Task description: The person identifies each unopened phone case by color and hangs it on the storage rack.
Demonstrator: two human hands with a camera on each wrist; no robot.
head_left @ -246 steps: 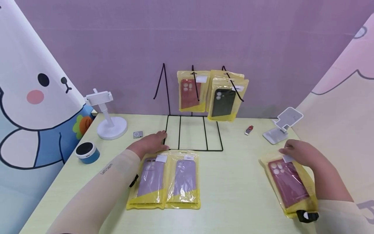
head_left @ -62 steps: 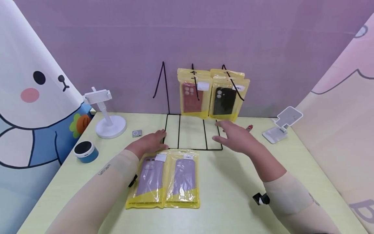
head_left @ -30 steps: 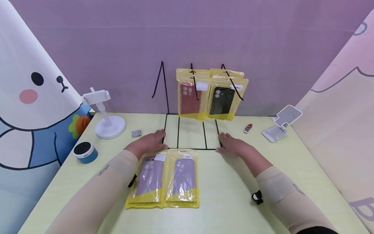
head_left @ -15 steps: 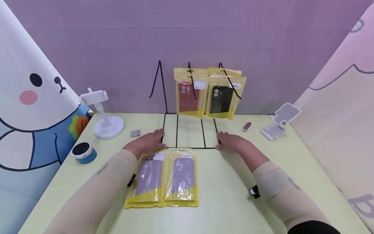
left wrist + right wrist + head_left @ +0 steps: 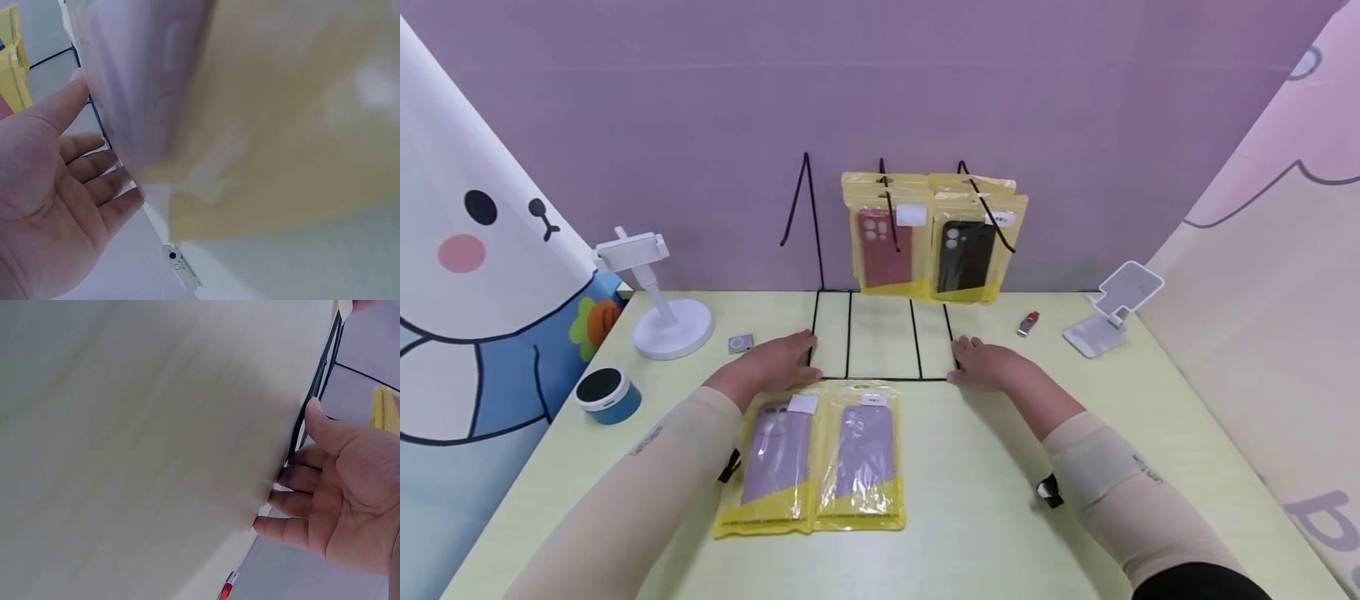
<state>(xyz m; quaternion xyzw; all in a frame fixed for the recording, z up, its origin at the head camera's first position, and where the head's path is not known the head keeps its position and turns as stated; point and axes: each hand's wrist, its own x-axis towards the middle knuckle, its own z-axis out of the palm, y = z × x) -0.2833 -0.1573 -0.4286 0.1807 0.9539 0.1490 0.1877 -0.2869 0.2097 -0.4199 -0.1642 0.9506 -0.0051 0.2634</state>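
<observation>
A black wire display rack point(image 5: 848, 342) stands on the table in the head view. My left hand point(image 5: 772, 364) rests with loosely extended fingers at the left side of its base; my right hand point(image 5: 988, 367) touches the right side the same way. Neither holds anything. Yellow bags with a red phone case point(image 5: 886, 262) in front hang on the middle hook. More, a black phone case point(image 5: 964, 262) foremost, hang on the right hook; the left hook is bare. Two bagged purple phone cases, left point(image 5: 778, 450) and right point(image 5: 865, 450), lie before the rack.
On the left stand a white phone stand point(image 5: 672, 325) and a blue-white round device point(image 5: 608, 396), with a small grey square gadget point(image 5: 741, 343) near my left hand. Rightward are a red USB stick point(image 5: 1028, 323) and a folding stand point(image 5: 1097, 333). A purple backdrop point(image 5: 700, 125) closes the rear.
The bagged red case my right hand held at the right now hangs foremost on the middle hook. My right hand has come down to the rack's right side; my left stays put.
</observation>
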